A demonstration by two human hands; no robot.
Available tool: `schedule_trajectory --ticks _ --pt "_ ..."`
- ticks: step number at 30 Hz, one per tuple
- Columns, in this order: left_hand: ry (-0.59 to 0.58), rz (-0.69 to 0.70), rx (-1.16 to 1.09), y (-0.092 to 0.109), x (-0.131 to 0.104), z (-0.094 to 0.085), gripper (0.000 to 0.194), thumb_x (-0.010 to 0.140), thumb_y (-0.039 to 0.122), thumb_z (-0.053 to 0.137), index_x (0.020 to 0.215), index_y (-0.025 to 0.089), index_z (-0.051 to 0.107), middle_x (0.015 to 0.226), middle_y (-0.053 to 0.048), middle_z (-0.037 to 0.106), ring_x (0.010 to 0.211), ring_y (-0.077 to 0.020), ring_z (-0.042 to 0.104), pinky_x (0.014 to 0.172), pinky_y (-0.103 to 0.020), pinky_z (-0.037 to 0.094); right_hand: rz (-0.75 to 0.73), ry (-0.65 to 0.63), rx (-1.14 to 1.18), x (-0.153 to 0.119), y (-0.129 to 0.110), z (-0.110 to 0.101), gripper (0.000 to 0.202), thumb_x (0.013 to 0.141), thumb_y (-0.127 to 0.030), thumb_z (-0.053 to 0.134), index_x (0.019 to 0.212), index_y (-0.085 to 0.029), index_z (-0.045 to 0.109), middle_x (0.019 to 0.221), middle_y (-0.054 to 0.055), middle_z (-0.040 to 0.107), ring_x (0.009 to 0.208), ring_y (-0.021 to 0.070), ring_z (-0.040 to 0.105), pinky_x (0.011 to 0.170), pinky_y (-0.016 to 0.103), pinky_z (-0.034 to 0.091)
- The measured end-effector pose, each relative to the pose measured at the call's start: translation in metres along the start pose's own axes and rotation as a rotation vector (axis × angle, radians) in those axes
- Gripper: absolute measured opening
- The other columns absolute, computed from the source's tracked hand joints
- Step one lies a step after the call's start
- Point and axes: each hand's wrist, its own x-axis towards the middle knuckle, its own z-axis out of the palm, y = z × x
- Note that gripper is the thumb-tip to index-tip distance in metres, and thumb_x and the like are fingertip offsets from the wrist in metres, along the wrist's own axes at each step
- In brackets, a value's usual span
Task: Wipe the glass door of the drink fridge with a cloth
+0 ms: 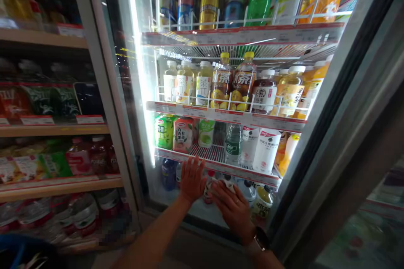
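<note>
At the view's 6 o'clock, the left hand (192, 180) lies open on the glass (151, 189) of a drinks fridge, fingers spread and pointing to 12. At 5 o'clock, the right hand (232, 206) is flat too, its fingers straight and aimed near 11, laid over a white wipe (229, 185) on the same glass; most of the wipe is hidden beneath them. A watch (261, 238) sits at 4 o'clock from that hand, on the wrist. Behind the glass, a red carton (183, 135) stands at 12 o'clock from the left hand, a clear bottle (233, 145) at 12 from the right, and a yellow-capped bottle (263, 201) at 3 from the right
</note>
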Motion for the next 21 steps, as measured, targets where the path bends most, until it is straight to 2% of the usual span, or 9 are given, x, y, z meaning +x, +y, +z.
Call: schedule_trajectory --ticks 2,5,11,13,16,21 --pt "-0.009 -0.005 0.002 0.000 0.000 0.000 0.058 0.098 0.028 0.035 0.153 0.014 0.023 0.160 -0.011 0.020 0.150 -0.0270 0.014 0.122 -0.045 0.017 -0.020 -0.025 -0.003 0.000 0.003 -0.004 0.041 0.096 -0.006 0.042 0.123 -0.028 0.064 0.127 -0.003 0.066 0.134 0.0115 0.047 0.121 0.034 0.021" --pt "-0.018 -0.015 -0.007 0.000 -0.001 0.000 0.059 0.097 0.028 0.037 0.153 0.015 0.023 0.160 -0.011 0.022 0.150 -0.0267 0.014 0.122 -0.045 0.017 0.041 0.015 -0.044 0.003 0.014 -0.013 0.044 0.095 -0.004 0.043 0.127 -0.029 0.061 0.128 -0.001 0.065 0.134 0.0136 0.047 0.121 0.038 0.023" --pt "-0.016 -0.016 -0.010 -0.001 -0.003 0.001 0.060 0.096 0.028 0.038 0.153 0.015 0.022 0.159 -0.011 0.024 0.149 -0.0264 0.015 0.122 -0.046 0.018 0.275 0.295 -0.178 0.019 0.042 -0.031 0.060 0.091 -0.007 0.054 0.146 -0.029 0.042 0.146 0.007 0.049 0.138 0.0260 0.043 0.116 0.053 0.031" --pt "-0.028 -0.016 0.000 -0.001 -0.005 0.002 0.061 0.095 0.028 0.039 0.153 0.016 0.023 0.158 -0.012 0.027 0.149 -0.0269 0.017 0.121 -0.047 0.019 0.322 0.344 -0.179 0.022 0.044 -0.034 0.061 0.091 -0.008 0.052 0.148 -0.027 0.040 0.149 0.009 0.045 0.138 0.0294 0.042 0.113 0.056 0.034" --pt "-0.040 -0.019 0.011 -0.002 -0.006 0.003 0.062 0.094 0.028 0.041 0.153 0.016 0.023 0.157 -0.013 0.030 0.148 -0.0276 0.019 0.121 -0.049 0.020 0.316 0.260 -0.181 0.020 0.037 -0.030 0.059 0.092 -0.008 0.049 0.148 -0.025 0.040 0.150 0.010 0.044 0.139 0.0293 0.041 0.115 0.056 0.032" --pt "-0.026 -0.018 0.002 -0.001 -0.006 0.002 0.060 0.096 0.028 0.039 0.153 0.015 0.024 0.157 -0.013 0.028 0.149 -0.0275 0.018 0.121 -0.048 0.020 0.146 0.077 -0.071 0.011 0.013 -0.013 0.050 0.091 0.000 0.042 0.130 -0.025 0.059 0.132 0.003 0.063 0.138 0.0167 0.043 0.121 0.040 0.022"
